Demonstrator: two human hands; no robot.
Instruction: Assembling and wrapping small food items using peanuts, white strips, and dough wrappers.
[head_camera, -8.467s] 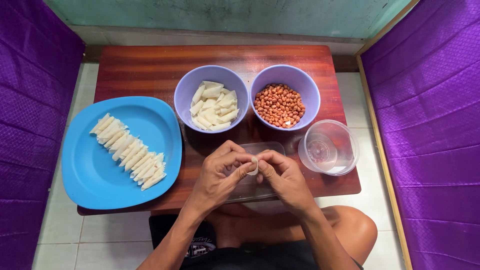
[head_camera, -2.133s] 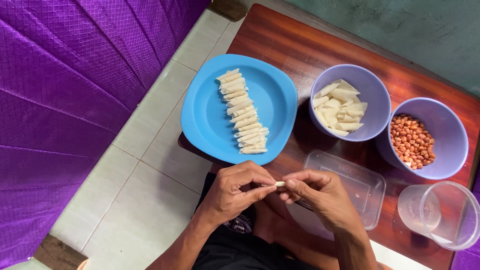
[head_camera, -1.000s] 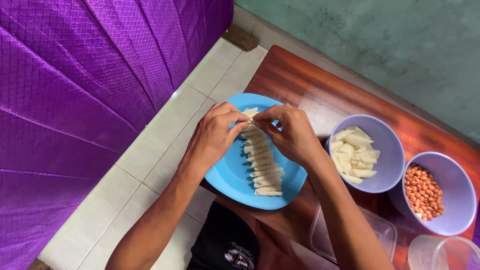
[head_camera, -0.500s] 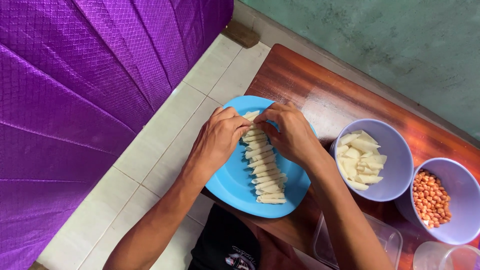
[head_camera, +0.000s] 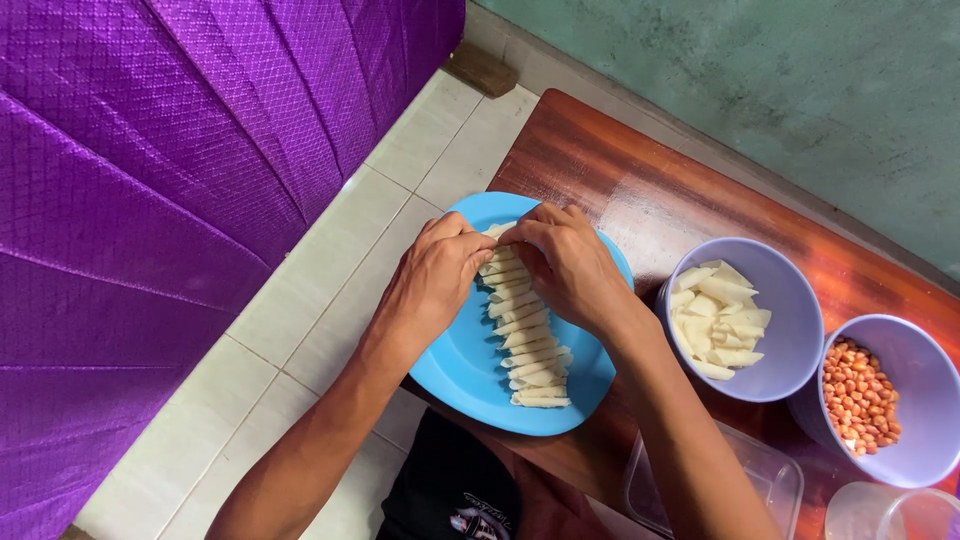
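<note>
A small pale rolled pastry lies at the far end of a row of rolls on a round blue plate, pinched between both hands; its long axis runs roughly left to right across the plate, like the rolls below it, each set crosswise to the row. The row itself runs from far to near, slanting slightly right, and holds about a dozen rolls, though those under the hands cannot be counted exactly. The left hand comes in from the left with its fingers curled nearly closed on the left end of the roll; the right hand arches over the far part of the row, its fingers bent down and closed on the roll's right end. The plate sits at the left edge of a reddish wooden table, partly overhanging a pale tiled floor. To the right of the plate stand two lavender bowls: the nearer-left bowl holds flat pale wrappers, a loose heap too overlapped to count, and the right bowl holds many reddish peanuts. Near the bottom edge lie one clear plastic container and one clear cup, only partly in view. Purple quilted fabric fills the left side of the scene, and a green wall runs along the far side.
</note>
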